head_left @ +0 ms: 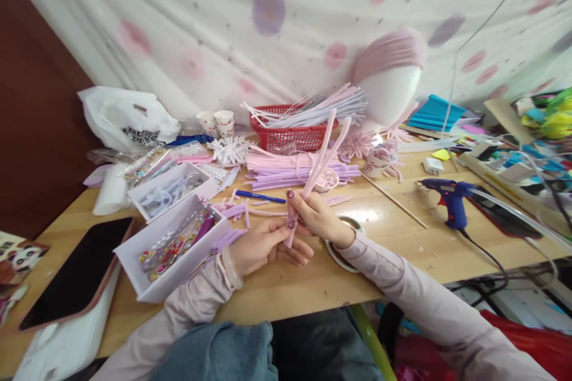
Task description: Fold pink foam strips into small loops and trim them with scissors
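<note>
Several pink pipe cleaners (318,169) rise upright and slightly tilted from between my hands, over the front of the table. My right hand (319,217) wraps round them in the middle, with the thumb on top. Lower down, my left hand (263,244) pinches their bottom ends between thumb and forefinger, its other fingers stretched out below. Behind my hands lies a bundle of pink and purple pipe cleaners (277,175). A small cup of pink pieces (326,178) stands just behind my right hand, and a roll of tape (333,255) lies beneath that wrist.
At left are a white box of beads and gems (134,256), another white box (147,199) and a phone (75,271). A red basket (290,138) and a white head form (388,95) stand behind. At right are a wooden stick (393,199) and a blue glue gun (453,199) with its cord.
</note>
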The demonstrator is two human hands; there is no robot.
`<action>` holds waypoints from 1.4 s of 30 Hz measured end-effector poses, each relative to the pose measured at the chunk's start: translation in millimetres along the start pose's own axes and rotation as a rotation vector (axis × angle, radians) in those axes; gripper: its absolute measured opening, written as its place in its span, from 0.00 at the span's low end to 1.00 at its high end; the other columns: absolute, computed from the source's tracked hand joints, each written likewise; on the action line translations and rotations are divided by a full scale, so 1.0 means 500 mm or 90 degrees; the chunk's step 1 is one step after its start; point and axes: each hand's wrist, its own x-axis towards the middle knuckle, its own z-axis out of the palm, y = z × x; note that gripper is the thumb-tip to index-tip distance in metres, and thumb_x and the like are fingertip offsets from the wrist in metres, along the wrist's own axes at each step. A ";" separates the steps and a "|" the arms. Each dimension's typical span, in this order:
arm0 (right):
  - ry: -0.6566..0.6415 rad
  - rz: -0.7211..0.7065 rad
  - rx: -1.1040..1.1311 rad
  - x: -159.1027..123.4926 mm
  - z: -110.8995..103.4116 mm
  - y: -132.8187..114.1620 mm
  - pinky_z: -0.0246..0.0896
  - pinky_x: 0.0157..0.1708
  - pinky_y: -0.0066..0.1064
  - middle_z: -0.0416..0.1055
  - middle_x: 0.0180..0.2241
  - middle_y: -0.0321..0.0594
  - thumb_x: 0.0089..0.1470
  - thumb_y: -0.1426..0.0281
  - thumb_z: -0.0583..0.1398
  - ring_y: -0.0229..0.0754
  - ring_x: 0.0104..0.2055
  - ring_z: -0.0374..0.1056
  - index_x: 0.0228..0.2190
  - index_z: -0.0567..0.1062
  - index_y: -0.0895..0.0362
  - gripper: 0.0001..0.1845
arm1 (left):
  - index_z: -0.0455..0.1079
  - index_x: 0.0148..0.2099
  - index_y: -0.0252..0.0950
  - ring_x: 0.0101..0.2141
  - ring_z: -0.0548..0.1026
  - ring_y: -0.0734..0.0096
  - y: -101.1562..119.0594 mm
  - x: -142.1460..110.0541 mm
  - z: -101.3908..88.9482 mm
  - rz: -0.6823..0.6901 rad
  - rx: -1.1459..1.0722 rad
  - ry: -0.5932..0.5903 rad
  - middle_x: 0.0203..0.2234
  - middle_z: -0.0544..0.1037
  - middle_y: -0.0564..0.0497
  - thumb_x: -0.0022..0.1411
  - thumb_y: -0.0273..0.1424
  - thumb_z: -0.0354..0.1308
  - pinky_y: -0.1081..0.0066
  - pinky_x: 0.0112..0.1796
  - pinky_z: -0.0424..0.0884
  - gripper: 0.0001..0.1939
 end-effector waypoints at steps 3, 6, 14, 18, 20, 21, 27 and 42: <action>-0.015 -0.033 -0.009 -0.003 -0.004 -0.004 0.53 0.21 0.24 0.59 0.19 0.32 0.59 0.53 0.45 0.32 0.20 0.56 0.25 0.64 0.58 0.23 | 0.69 0.33 0.31 0.27 0.78 0.66 -0.001 0.005 -0.001 0.018 -0.006 0.009 0.27 0.80 0.43 0.54 0.38 0.60 0.68 0.32 0.72 0.13; -0.024 -0.089 -0.057 -0.010 -0.011 -0.007 0.57 0.25 0.26 0.62 0.27 0.35 0.52 0.54 0.57 0.34 0.26 0.59 0.40 0.63 0.57 0.22 | 0.68 0.31 0.32 0.25 0.76 0.70 0.005 0.009 -0.004 0.122 -0.047 0.100 0.24 0.78 0.48 0.53 0.37 0.61 0.71 0.30 0.71 0.12; 0.003 -0.158 -0.275 -0.016 -0.001 0.003 0.60 0.32 0.31 0.63 0.36 0.40 0.43 0.60 0.65 0.39 0.32 0.64 0.48 0.58 0.57 0.34 | 0.70 0.29 0.32 0.22 0.68 0.77 0.016 0.016 0.003 0.211 0.001 0.268 0.19 0.70 0.55 0.49 0.38 0.64 0.78 0.23 0.60 0.14; 0.012 -0.154 -0.317 -0.011 -0.004 0.011 0.57 0.28 0.29 0.64 0.34 0.39 0.43 0.61 0.65 0.39 0.30 0.64 0.47 0.59 0.57 0.32 | 0.71 0.28 0.31 0.26 0.69 0.75 0.010 0.019 0.007 0.205 0.025 0.229 0.23 0.72 0.52 0.47 0.40 0.64 0.77 0.27 0.62 0.16; 0.018 -0.159 -0.337 -0.010 -0.007 0.013 0.56 0.27 0.28 0.65 0.34 0.39 0.42 0.61 0.66 0.39 0.29 0.64 0.46 0.60 0.57 0.32 | 0.71 0.29 0.31 0.28 0.70 0.74 0.008 0.020 0.006 0.199 0.022 0.212 0.24 0.73 0.51 0.48 0.40 0.64 0.75 0.29 0.62 0.16; 0.018 -0.161 -0.343 -0.010 -0.008 0.014 0.56 0.26 0.28 0.65 0.34 0.40 0.42 0.61 0.66 0.39 0.29 0.64 0.46 0.60 0.57 0.33 | 0.71 0.29 0.31 0.28 0.70 0.74 0.008 0.020 0.006 0.198 0.017 0.211 0.24 0.73 0.51 0.48 0.40 0.64 0.75 0.30 0.62 0.15; 0.005 -0.169 -0.355 -0.012 -0.005 0.012 0.55 0.26 0.28 0.66 0.35 0.40 0.43 0.61 0.65 0.39 0.29 0.64 0.47 0.59 0.56 0.33 | 0.72 0.30 0.31 0.26 0.69 0.75 0.006 0.020 0.003 0.193 -0.011 0.225 0.21 0.70 0.54 0.46 0.39 0.66 0.76 0.27 0.61 0.15; 0.001 -0.159 -0.326 -0.011 -0.008 0.008 0.57 0.26 0.28 0.64 0.36 0.39 0.43 0.61 0.65 0.38 0.29 0.64 0.48 0.58 0.56 0.33 | 0.71 0.30 0.32 0.34 0.73 0.68 0.002 0.022 -0.003 0.209 -0.023 0.206 0.27 0.76 0.49 0.48 0.40 0.65 0.73 0.32 0.66 0.15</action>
